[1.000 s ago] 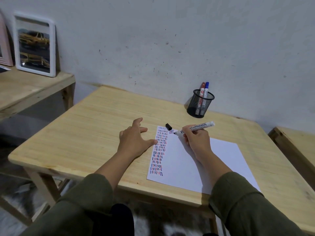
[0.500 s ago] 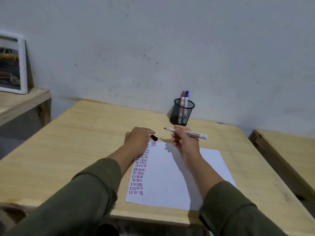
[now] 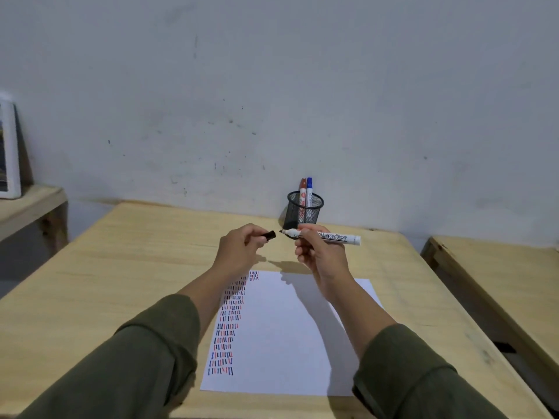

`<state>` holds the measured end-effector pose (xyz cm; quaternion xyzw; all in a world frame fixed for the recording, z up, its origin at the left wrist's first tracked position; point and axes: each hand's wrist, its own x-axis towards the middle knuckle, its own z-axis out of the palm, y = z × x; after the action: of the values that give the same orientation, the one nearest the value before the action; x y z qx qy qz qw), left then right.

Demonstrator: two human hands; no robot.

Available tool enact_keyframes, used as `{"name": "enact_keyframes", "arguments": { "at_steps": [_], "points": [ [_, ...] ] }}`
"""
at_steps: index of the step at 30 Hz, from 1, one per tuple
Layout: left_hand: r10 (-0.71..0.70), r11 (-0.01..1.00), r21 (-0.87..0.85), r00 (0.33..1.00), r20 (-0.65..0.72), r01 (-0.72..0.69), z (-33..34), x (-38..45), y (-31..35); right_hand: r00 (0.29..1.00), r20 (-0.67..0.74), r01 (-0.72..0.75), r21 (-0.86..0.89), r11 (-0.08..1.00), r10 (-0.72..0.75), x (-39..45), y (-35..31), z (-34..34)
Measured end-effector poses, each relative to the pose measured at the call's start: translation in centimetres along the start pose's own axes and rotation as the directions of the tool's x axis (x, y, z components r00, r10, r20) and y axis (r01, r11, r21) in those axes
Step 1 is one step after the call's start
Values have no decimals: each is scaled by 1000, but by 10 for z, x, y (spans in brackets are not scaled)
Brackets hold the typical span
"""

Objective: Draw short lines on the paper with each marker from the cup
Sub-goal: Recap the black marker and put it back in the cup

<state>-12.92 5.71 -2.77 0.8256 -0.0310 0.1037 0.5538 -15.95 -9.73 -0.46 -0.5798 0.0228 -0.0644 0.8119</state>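
head view: marker (image 3: pixel 332 237) between right fingers (image 3: pixel 305 237)

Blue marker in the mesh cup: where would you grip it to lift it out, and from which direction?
Pinch the blue marker by its capped top end, from above. It stands nearly upright in the mesh cup, so only that end clears the rim. The red marker stands close on its left, so probably approach from the right.
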Motion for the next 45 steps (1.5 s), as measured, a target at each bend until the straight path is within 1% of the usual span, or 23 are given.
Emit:
{"name": "enact_keyframes", "arguments": {
  "at_steps": [4, 9, 13, 15, 18, 19, 20, 22, 23, 24, 26, 27, 29, 31, 33, 35, 38, 40, 41, 43, 45],
  "points": [
    [56, 996, -68, 998, 17, -55, -1, -1, 16, 999, 18, 32, -13, 999, -32, -1, -12, 3],
    [112, 992, -58, 993, 27, -110, -5, -4, 30, 998, 40, 53, -45, 998, -52, -5, -23, 2],
    [128, 992, -17, 989, 74, -127, -9, -9, 44, 993, 103, 70, -145, 987, -55, -10, -35, 2],
    [96, 995, -48, 989, 110, -91, -12, -9, 54, 988, 139, 84, -158, 984, -62, -12, -42, 3],
    [-28, 968, -240, 979, 202, 77, -14, -11, 69, 981, 176, 101, -145, 984, -75, -14, -54, 5],
    [-49, 952, -285, 976, 214, 110, -14, -13, 73, 980, 182, 101, -137, 985, -76, -14, -58, 5],
    [-41, 956, -277, 982, 186, 92, -13, -14, 77, 980, 182, 99, -122, 988, -76, -14, -60, 6],
    [56, 994, -101, 998, 43, -51, -11, -18, 83, 984, 159, 88, -63, 994, -77, -15, -61, 9],
    [111, 994, -1, 993, -26, -111, -10, -20, 86, 988, 139, 79, -21, 997, -75, -16, -60, 12],
    [158, 986, 63, 985, -73, -154, -9, -23, 88, 991, 117, 61, 24, 998, -64, -18, -57, 14],
    [212, 974, 104, 971, -106, -201, -8, -26, 86, 995, 92, 24, 81, 996, -32, -22, -51, 16],
    [217, 973, 105, 971, -101, -207, -8, -26, 84, 995, 97, 11, 82, 997, -19, -24, -50, 16],
    [183, 981, 69, 982, -41, -180, -12, -21, 80, 990, 140, -21, 55, 998, 13, -25, -52, 12],
    [137, 990, 10, 990, 43, -138, -18, -13, 77, 974, 217, -77, 45, 996, 65, -24, -60, 7],
    [100, 992, -84, 992, 76, -94, -21, -3, 79, 950, 290, -148, 92, 985, 116, -20, -68, 1],
    [54, 976, -216, 995, 84, -35, -22, 10, 84, 926, 348, -212, 165, 963, 144, -14, -75, -4],
    [19, 936, -352, 991, 133, 30, -20, 26, 95, 901, 407, -249, 209, 946, 147, -3, -83, -11],
    [27, 922, -385, 984, 177, 44, -16, 37, 105, 901, 410, -231, 183, 956, 139, 6, -86, -13],
    [35, 920, -389, 980, 195, 44, -13, 43, 109, 909, 397, -197, 146, 970, 125, 12, -85, -13],
    [40, 925, -378, 976, 213, 44, -6, 58, 116, 931, 352, -109, 28, 994, 92, 28, -84, -13],
    [24, 950, -310, 980, 196, 39, 3, 75, 117, 952, 298, -39, -87, 995, 64, 46, -83, -14]
  ]
}}
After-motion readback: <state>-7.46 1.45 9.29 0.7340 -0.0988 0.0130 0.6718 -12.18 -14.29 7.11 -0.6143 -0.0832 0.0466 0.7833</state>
